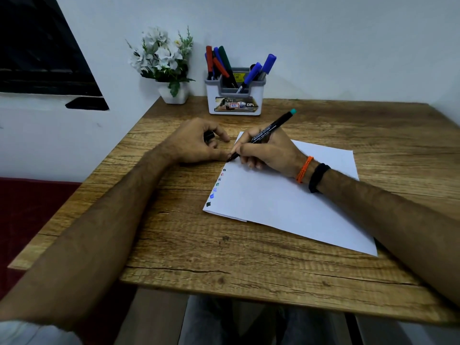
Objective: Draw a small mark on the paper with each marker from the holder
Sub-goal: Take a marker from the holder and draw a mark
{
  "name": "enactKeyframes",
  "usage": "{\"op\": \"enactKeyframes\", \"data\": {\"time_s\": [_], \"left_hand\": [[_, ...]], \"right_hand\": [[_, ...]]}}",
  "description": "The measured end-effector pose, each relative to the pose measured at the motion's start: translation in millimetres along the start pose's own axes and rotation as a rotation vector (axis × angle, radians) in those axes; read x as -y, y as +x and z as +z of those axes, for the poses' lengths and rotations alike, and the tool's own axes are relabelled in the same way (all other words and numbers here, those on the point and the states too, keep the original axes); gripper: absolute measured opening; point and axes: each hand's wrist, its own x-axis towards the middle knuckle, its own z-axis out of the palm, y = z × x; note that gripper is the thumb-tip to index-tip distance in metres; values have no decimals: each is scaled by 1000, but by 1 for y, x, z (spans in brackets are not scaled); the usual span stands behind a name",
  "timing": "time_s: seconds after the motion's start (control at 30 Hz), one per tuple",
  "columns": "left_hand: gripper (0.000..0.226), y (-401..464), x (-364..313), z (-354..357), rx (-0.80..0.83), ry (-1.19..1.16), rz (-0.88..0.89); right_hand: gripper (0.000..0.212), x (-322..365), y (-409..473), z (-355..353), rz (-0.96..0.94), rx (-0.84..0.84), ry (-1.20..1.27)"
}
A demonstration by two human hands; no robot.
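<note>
- Right now my right hand (pixel 267 151) has its grip closed round a black marker (pixel 263 134), teal end up and back, tip down at the left edge of the paper (pixel 286 195).
- My left hand (pixel 196 143) is curled just beside it; its grip pinches a small dark piece, likely the cap (pixel 208 136). Fingertips rest on the tabletop (pixel 224 257), close to the pen tip.
- Progress: a column of small marks (pixel 216 188) in several colours runs down the paper's left edge; I judge this one goes at the top of that row.
- Left to do: the holder (pixel 235 95) at the back near the flower pot (pixel 174 94) has red, blue and green markers (pixel 219 62); which are already used, I cannot tell.
- Both forearms reach forward, the right wrist lying on the paper.
</note>
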Motion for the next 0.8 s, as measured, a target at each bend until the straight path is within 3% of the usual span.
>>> {"op": "enactKeyframes", "data": {"time_s": [0.23,0.4,0.63,0.8], "left_hand": [[30,3,2,-4,-51,-92,14],[21,6,9,-6,-129,-178,-18],[14,3,-4,-5,-130,-327,101],[16,2,-12,-4,-150,-397,152]], "right_hand": [[8,8,3,-6,-3,-92,211],[4,14,6,-15,5,-156,191],[29,13,10,-33,55,-133,333],[32,9,11,-40,37,-119,356]]}}
